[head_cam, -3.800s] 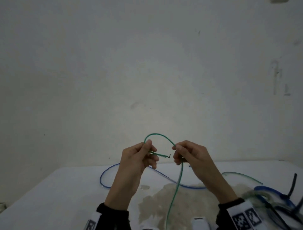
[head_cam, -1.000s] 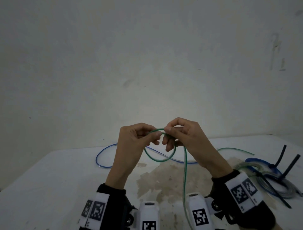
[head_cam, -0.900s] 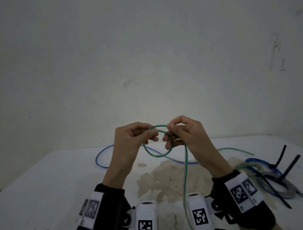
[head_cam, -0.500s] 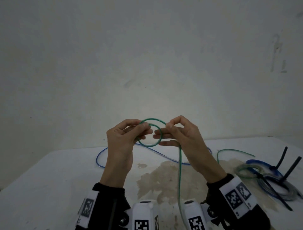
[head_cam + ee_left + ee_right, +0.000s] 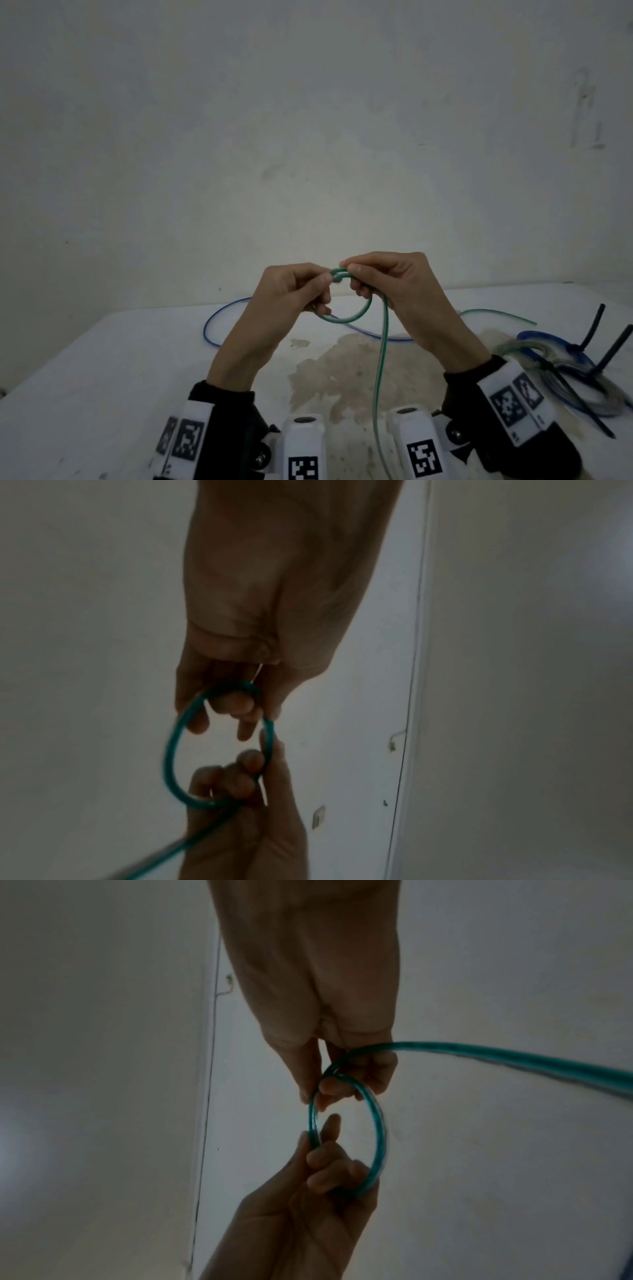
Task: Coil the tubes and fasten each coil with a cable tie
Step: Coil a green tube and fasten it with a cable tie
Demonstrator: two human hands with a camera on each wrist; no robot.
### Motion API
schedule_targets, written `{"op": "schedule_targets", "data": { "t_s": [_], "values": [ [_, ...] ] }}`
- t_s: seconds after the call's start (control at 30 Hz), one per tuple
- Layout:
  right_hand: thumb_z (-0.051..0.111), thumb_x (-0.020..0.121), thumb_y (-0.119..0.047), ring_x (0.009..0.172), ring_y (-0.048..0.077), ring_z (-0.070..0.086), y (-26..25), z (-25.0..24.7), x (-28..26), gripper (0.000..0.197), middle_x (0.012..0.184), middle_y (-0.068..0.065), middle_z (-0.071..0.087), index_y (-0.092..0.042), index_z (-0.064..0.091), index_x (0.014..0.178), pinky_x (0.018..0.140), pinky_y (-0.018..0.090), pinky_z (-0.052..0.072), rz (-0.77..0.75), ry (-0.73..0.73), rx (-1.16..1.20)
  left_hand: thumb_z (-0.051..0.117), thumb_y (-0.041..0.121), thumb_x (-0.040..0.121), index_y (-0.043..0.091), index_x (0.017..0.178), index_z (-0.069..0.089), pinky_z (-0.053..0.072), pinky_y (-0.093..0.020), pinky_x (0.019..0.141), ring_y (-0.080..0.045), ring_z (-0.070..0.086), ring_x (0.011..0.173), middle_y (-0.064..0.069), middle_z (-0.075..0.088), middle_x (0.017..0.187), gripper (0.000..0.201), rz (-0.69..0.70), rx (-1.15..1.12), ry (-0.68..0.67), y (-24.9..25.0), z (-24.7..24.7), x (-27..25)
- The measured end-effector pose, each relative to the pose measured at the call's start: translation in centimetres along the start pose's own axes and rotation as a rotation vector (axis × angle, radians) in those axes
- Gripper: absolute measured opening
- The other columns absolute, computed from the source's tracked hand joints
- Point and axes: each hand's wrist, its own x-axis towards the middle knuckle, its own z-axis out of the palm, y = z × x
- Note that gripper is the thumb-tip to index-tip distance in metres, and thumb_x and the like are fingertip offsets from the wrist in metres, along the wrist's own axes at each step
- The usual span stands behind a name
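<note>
A thin green tube (image 5: 346, 318) is wound into a small loop in the air above the white table (image 5: 102, 377). My left hand (image 5: 323, 279) pinches the top of the loop from the left. My right hand (image 5: 349, 269) pinches it from the right, with two strands side by side there. The tube's long tail (image 5: 382, 359) drops straight down toward me. In the left wrist view the green loop (image 5: 167, 750) spans both hands. In the right wrist view the loop (image 5: 378, 1131) passes over my right fingers (image 5: 335, 1088), and the tail (image 5: 514, 1056) runs off right.
A loose blue tube (image 5: 212, 325) curves across the table behind my hands. At the right lie coiled grey and blue tubes (image 5: 565, 370) with black cable ties (image 5: 616, 349) sticking up. A brown stain (image 5: 342, 370) marks the table's middle. A bare wall rises behind.
My hands have drawn together at the top of the loop. The loop, held up between the fingertips half a second ago, now hangs below them with a second strand laid on it.
</note>
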Motion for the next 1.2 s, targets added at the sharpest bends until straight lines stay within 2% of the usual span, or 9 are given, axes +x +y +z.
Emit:
{"op": "schedule_targets", "data": {
  "t_s": [0.2, 0.3, 0.4, 0.47, 0.57, 0.8, 0.9, 1.03, 1.2],
  "values": [
    [0.061, 0.084, 0.000, 0.061, 0.009, 0.056, 0.0, -0.6, 0.0, 0.016, 0.065, -0.006, 0.068, -0.004, 0.071, 0.096, 0.064, 0.017, 0.048, -0.079, -0.134, -0.207, 0.033, 0.022, 0.099, -0.004, 0.090, 0.061, 0.047, -0.026, 0.057, -0.011, 0.040, 0.052, -0.001, 0.044, 0.061, 0.039, -0.267, -0.305, -0.159, 0.1, 0.3, -0.2],
    [0.061, 0.083, -0.004, 0.058, 0.003, 0.056, 0.5, -0.3, 0.1, 0.014, 0.064, -0.013, 0.065, -0.002, 0.072, 0.091, 0.063, 0.014, 0.045, -0.189, -0.178, -0.337, 0.030, 0.022, 0.100, -0.003, 0.090, 0.061, 0.047, -0.027, 0.058, -0.012, 0.042, 0.050, -0.001, 0.046, 0.059, 0.041, -0.319, -0.280, -0.230, -0.1, 0.1, -0.4],
    [0.061, 0.082, -0.011, 0.059, 0.001, 0.057, 1.2, 0.2, 0.1, 0.017, 0.066, -0.021, 0.062, -0.005, 0.073, 0.091, 0.064, 0.011, 0.044, -0.288, -0.149, -0.449, 0.030, 0.023, 0.100, 0.000, 0.076, 0.058, 0.047, -0.026, 0.058, -0.012, 0.039, 0.047, -0.002, 0.040, 0.058, 0.043, -0.341, -0.244, -0.237, 0.0, 0.1, -0.5],
    [0.061, 0.084, -0.011, 0.058, 0.003, 0.058, 1.6, 0.5, 0.1, 0.016, 0.070, -0.016, 0.063, -0.007, 0.072, 0.095, 0.063, 0.014, 0.047, -0.293, -0.105, -0.448, 0.031, 0.022, 0.099, 0.007, 0.066, 0.049, 0.043, -0.026, 0.059, -0.012, 0.037, 0.047, -0.001, 0.036, 0.058, 0.041, -0.330, -0.284, -0.202, 0.3, 0.2, -0.4],
    [0.056, 0.090, -0.009, 0.059, 0.011, 0.064, 1.5, 0.7, 0.2, 0.014, 0.072, 0.003, 0.068, -0.010, 0.068, 0.097, 0.063, 0.025, 0.055, -0.096, -0.049, -0.306, 0.029, 0.018, 0.100, 0.009, 0.067, 0.042, 0.040, -0.023, 0.055, -0.011, 0.037, 0.048, 0.002, 0.037, 0.056, 0.036, -0.286, -0.393, -0.153, 0.4, 0.7, -0.1],
    [0.048, 0.094, -0.011, 0.078, 0.035, 0.067, 1.7, 1.3, -0.1, 0.022, 0.085, 0.023, 0.069, 0.003, 0.064, 0.098, 0.078, 0.047, 0.057, 0.220, 0.010, 0.132, 0.037, 0.021, 0.091, 0.008, 0.075, 0.045, 0.043, -0.025, 0.059, -0.010, 0.037, 0.052, 0.002, 0.038, 0.061, 0.022, -0.159, -0.624, -0.099, -0.3, 1.1, 0.2],
    [0.048, 0.093, -0.007, 0.066, 0.024, 0.061, 1.7, 0.8, 0.1, 0.021, 0.071, 0.015, 0.062, 0.002, 0.067, 0.089, 0.072, 0.039, 0.058, 0.237, 0.032, 0.201, 0.036, 0.018, 0.092, 0.006, 0.079, 0.050, 0.052, -0.028, 0.067, -0.012, 0.049, 0.058, 0.000, 0.048, 0.062, 0.023, -0.128, -0.659, -0.093, -0.9, 1.1, 0.3],
    [0.051, 0.090, -0.001, 0.054, 0.017, 0.050, 1.4, -0.3, 0.3, 0.019, 0.058, 0.007, 0.053, 0.002, 0.067, 0.080, 0.056, 0.023, 0.050, 0.021, 0.033, -0.006, 0.045, 0.010, 0.090, -0.003, 0.096, 0.060, 0.055, -0.030, 0.076, -0.016, 0.060, 0.068, -0.006, 0.064, 0.077, 0.020, -0.163, -0.570, -0.198, -1.0, 0.1, 0.2],
    [0.054, 0.090, -0.008, 0.049, 0.006, 0.045, 1.1, -0.4, 0.3, 0.023, 0.052, -0.010, 0.049, -0.014, 0.060, 0.069, 0.055, 0.018, 0.041, -0.198, -0.144, -0.462, 0.031, 0.017, 0.098, 0.002, 0.081, 0.054, 0.053, -0.028, 0.063, -0.012, 0.041, 0.050, 0.001, 0.042, 0.057, 0.032, -0.266, -0.513, -0.150, -0.5, 0.3, 0.0]
  ]
}}
